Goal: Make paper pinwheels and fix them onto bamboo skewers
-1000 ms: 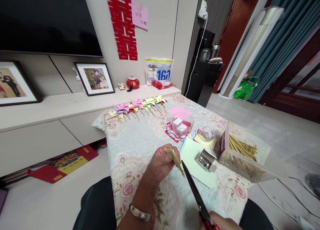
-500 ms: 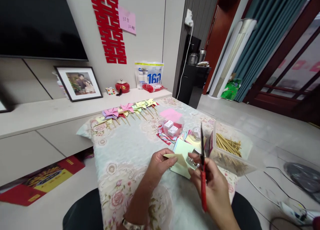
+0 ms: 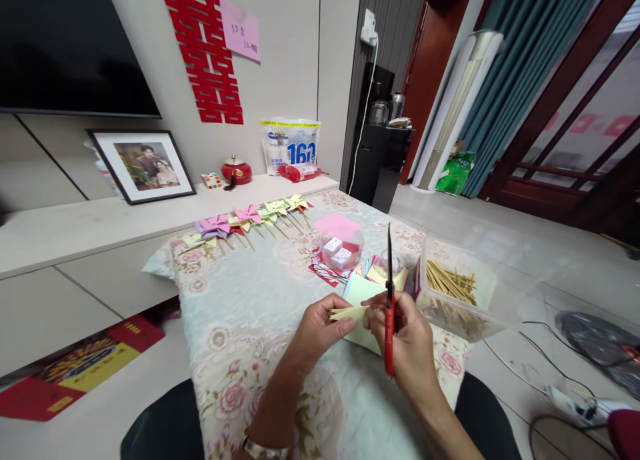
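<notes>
Between both hands is a folded piece of pale yellow paper. My left hand pinches its left end between thumb and fingers. My right hand has its fingertips at the paper's right end, and it also holds red-handled scissors with the blades pointing up. Beneath the hands lies a stack of light green paper sheets. Just behind it are more coloured sheets and a clear round container with small white boxes in it.
A row of paper pinwheels on sticks lies along the table's far left edge. To the right stands a clear plastic box of thin wooden sticks. A flowered cloth covers the table; a pink sheet lies near the back.
My right hand has moved left to the yellow paper, its fingertips now meeting the paper's right end. The scissors have come along, still upright. The view has shifted slightly.
</notes>
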Motion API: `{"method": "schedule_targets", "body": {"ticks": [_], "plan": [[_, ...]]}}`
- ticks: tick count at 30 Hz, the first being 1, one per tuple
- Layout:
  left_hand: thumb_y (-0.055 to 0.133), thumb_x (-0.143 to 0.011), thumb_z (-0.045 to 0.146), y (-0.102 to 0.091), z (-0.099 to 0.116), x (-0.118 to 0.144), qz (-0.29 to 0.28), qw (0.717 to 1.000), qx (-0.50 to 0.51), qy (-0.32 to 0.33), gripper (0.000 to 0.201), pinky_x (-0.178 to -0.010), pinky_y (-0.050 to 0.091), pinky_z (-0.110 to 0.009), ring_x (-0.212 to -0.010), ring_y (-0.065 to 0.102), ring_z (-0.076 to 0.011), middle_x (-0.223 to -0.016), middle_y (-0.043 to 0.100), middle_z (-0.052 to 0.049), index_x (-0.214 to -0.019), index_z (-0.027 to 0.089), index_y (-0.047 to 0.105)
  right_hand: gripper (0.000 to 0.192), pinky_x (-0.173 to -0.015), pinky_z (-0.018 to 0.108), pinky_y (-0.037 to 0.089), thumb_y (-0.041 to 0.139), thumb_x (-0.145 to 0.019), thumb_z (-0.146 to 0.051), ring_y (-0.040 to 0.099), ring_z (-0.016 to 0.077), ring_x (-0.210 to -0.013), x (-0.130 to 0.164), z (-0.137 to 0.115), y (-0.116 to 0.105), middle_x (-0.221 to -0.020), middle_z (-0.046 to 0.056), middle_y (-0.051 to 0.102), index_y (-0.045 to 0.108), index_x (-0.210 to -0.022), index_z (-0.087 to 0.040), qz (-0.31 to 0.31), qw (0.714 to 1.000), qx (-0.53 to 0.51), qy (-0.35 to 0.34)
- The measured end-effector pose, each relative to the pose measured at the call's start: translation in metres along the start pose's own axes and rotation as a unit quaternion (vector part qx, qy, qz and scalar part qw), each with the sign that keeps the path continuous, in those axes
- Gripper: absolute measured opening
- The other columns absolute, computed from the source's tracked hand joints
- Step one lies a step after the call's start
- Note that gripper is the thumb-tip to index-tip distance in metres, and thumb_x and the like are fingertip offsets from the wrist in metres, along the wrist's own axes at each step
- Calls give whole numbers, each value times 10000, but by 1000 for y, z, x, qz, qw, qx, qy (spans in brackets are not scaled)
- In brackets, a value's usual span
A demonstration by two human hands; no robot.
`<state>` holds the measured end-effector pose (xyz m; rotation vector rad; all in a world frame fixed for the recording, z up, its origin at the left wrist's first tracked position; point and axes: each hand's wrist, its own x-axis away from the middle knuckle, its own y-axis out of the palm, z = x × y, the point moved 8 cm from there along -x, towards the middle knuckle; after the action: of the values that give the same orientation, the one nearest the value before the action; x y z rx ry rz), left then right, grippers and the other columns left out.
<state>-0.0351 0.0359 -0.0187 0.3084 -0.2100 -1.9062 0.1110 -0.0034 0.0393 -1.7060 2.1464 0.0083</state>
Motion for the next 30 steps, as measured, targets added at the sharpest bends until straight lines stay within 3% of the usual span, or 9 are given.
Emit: {"method": "schedule_targets", "body": {"ticks": [5,11,17,22,26,30], "plan": [[744,-751,482,1,-4,2,-4,992,116,-44,520,-533,401,-237,-556,517,-104,-782,620,-23,-1127,132,657,180,-697,293,568,701,-847,-329,692,176,-751,-8,-7,-6,-906,31,697,600,-938,-211,-22,995,-96,9],[393,-918,642,12,-14,5,-25,962,225,-155,650,-449,409,-254,-475,549,-144,-691,647,-59,-1260,114,560,184,-709,267,559,731,-827,-264,685,162,-781,-13,-17,-1,-932,20,698,601,-951,-227,-93,984,-150,-9],[741,-801,360,12,-15,8,-30,958,247,-143,576,-466,430,-231,-545,598,-127,-858,711,-81,-1297,133,553,163,-626,290,544,693,-840,-289,658,162,-674,-10,-16,22,-886,28,679,571,-924,-222,-196,960,-198,25],[826,-712,203,9,-13,6,-27,951,287,-115,630,-527,454,-220,-740,675,-170,-930,712,-76,-1281,138,563,171,-639,267,531,727,-794,-285,632,154,-710,-11,-25,28,-851,7,658,602,-888,-218,-208,960,-188,21],[856,-671,163,8,-8,4,-18,950,296,-100,627,-579,465,-212,-657,626,-110,-856,684,-40,-1235,118,586,262,-548,214,463,758,-777,-317,541,111,-586,-11,-25,21,-708,-34,600,635,-984,-215,-173,974,-141,44],[864,-679,211,-3,-5,2,36,951,301,-69,519,-484,388,-183,-503,496,-60,-640,563,48,-1130,122,622,335,-658,247,508,791,-755,-371,601,151,-721,2,-15,-3,-876,18,656,636,-1019,-234,-102,986,-122,54]]}}
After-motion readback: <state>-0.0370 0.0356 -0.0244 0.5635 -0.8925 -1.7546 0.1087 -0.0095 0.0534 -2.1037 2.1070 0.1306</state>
